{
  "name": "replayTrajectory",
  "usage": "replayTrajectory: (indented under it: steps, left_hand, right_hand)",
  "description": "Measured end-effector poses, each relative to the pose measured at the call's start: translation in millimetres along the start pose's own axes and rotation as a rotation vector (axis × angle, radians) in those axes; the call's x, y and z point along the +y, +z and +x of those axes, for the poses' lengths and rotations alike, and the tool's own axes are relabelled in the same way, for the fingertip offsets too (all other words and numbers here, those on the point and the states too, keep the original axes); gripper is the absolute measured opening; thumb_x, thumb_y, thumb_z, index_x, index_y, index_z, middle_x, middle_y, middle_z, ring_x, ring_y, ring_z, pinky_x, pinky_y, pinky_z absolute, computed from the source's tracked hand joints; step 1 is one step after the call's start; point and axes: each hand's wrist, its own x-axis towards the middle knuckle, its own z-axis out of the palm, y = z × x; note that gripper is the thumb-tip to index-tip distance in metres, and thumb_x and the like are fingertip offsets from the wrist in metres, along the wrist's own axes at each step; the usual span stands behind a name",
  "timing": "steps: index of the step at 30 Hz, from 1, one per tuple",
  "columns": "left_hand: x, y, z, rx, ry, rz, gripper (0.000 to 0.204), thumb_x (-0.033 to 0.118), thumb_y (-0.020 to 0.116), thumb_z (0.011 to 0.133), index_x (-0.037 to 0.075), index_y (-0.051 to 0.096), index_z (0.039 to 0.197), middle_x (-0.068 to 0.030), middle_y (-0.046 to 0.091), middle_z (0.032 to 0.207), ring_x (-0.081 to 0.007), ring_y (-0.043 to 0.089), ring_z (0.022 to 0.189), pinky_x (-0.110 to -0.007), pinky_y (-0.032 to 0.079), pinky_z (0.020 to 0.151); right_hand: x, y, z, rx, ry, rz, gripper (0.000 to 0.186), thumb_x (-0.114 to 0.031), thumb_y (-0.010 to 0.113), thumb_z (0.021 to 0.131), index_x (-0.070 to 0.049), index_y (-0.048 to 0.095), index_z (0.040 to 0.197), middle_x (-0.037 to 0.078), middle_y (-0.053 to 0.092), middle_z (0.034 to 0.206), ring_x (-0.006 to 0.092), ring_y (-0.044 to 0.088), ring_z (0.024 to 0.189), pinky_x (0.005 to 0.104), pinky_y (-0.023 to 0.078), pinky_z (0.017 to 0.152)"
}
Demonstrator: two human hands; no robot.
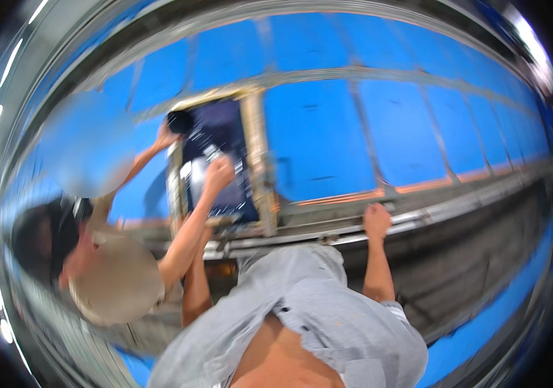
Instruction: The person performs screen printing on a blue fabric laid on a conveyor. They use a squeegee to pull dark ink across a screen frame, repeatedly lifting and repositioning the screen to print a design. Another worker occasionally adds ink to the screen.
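My right hand (376, 221) is closed in a fist at the table's near edge, by the metal rail (425, 215). Whether anything is inside it I cannot make out. My left forearm (196, 284) reaches up to the near side of a flat printing-screen-like frame (258, 149); a co-worker's arm covers most of that hand and its fingers are hidden. Dark, glossy purple material (221, 123) fills the frame. Over it, the co-worker's hand (220, 172) grips something pale and shiny. Their other hand (166, 136) holds a black, round container (179, 121) at the frame's far left corner.
The co-worker, in a dark cap (63, 229), leans in close at my left, arms crossing over mine. Blue rectangular panels (318, 139) lie in rows along the long table, split by grey strips (367, 129). More blue panels (464, 343) show behind me at right.
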Motion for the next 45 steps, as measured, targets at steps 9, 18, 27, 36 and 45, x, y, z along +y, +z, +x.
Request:
replayTrajectory:
  steps: [9, 18, 27, 36, 45]
  left_hand:
    - [-108, 39, -7, -0.2, 0.247, 0.909, 0.029, 0.015, 0.059, 0.089, 0.016, 0.045, 0.064, 0.0034, 0.047, 0.066, -0.0127, 0.047, 0.063, -0.03, 0.039, 0.052]
    - [-132, 67, -1, -0.225, 0.215, 1.03, 0.024, 0.018, 0.057, 0.091, 0.015, 0.048, 0.069, 0.0031, 0.049, 0.068, -0.0141, 0.05, 0.068, -0.029, 0.041, 0.055]
    - [-149, 65, 3, -0.2, 0.206, 1.022, 0.021, 0.021, 0.055, 0.094, 0.015, 0.05, 0.074, 0.0027, 0.051, 0.07, -0.0156, 0.053, 0.073, -0.029, 0.044, 0.057]
    - [-160, 65, -2, -0.217, 0.205, 0.944, 0.028, 0.029, 0.043, 0.102, 0.015, 0.042, 0.079, 0.0013, 0.046, 0.069, -0.0168, 0.053, 0.071, -0.031, 0.043, 0.054]
    - [-178, 105, -20, -0.234, 0.097, 0.582, 0.018, 0.014, 0.066, 0.07, 0.01, 0.071, 0.087, -0.0114, 0.071, 0.089, -0.0328, 0.065, 0.095, -0.041, 0.05, 0.084]
  right_hand:
    - [14, 7, -4, -0.061, -0.056, -0.171, 0.027, -0.029, 0.063, 0.091, -0.005, 0.06, 0.078, 0.015, 0.064, 0.076, 0.04, 0.062, 0.073, 0.0511, 0.046, 0.063]
    - [19, 12, -3, -0.066, -0.091, -0.193, 0.024, -0.027, 0.063, 0.09, -0.006, 0.061, 0.078, 0.012, 0.063, 0.078, 0.0382, 0.061, 0.074, 0.0498, 0.045, 0.066]
    - [11, 9, -4, -0.048, -0.073, -0.177, 0.028, -0.03, 0.061, 0.092, -0.007, 0.06, 0.077, 0.012, 0.063, 0.077, 0.0381, 0.061, 0.072, 0.0503, 0.044, 0.063]
    - [8, 10, -2, -0.083, -0.039, -0.129, 0.028, -0.031, 0.063, 0.091, -0.006, 0.064, 0.077, 0.012, 0.065, 0.077, 0.038, 0.062, 0.071, 0.0488, 0.046, 0.063]
    - [17, 14, -2, -0.083, -0.026, -0.069, 0.031, -0.036, 0.063, 0.091, -0.007, 0.065, 0.079, 0.011, 0.065, 0.075, 0.0369, 0.061, 0.07, 0.0483, 0.045, 0.062]
